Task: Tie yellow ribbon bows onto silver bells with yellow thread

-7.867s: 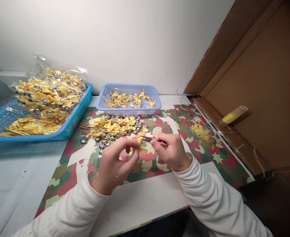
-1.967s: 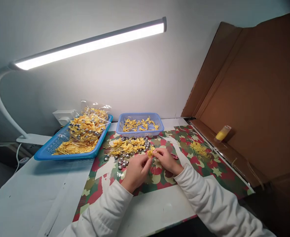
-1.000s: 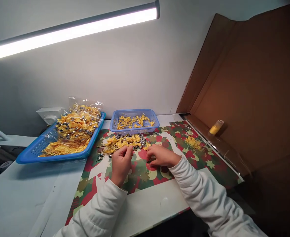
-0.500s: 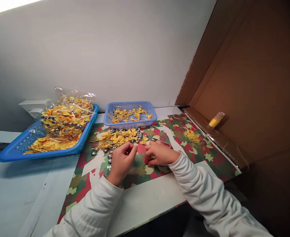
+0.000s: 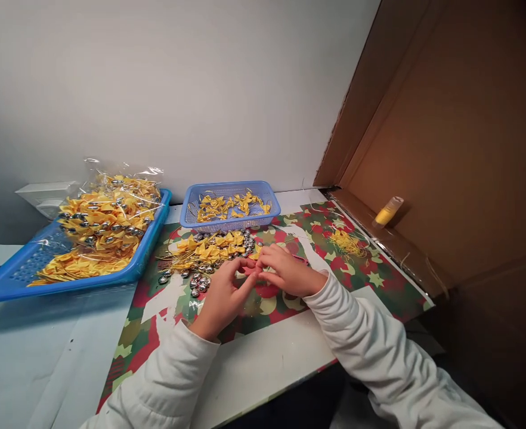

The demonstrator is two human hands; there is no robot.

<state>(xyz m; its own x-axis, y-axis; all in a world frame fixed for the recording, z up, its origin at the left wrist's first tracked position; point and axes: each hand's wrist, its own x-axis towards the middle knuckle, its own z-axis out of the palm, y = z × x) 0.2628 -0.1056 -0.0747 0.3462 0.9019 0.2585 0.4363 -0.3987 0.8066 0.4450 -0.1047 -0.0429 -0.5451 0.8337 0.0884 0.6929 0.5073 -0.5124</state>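
My left hand (image 5: 227, 292) and my right hand (image 5: 287, 271) meet over the camouflage-patterned sheet (image 5: 245, 322), thumbs and fingertips pinched close together. Whatever sits between the fingertips is too small and too covered to make out. Just beyond them lies a heap of yellow ribbon bows (image 5: 218, 245) with thin stems. Silver bells (image 5: 199, 285) are scattered beside my left hand and behind the bows. Partly behind my right hand is a red-handled tool (image 5: 301, 260), mostly hidden.
A small blue basket (image 5: 231, 227) holding yellow bows stands at the back. On the left, a larger blue basket (image 5: 155, 238) carries a clear bag (image 5: 111, 208) of bows and bells. Yellow thread (image 5: 347, 243) lies right, near a yellow spool (image 5: 388, 211) by the cardboard wall (image 5: 446, 149).
My hands have come together; before, they were apart, with my right hand's fingers curled lower. The view has shifted slightly, so the baskets appear further left.
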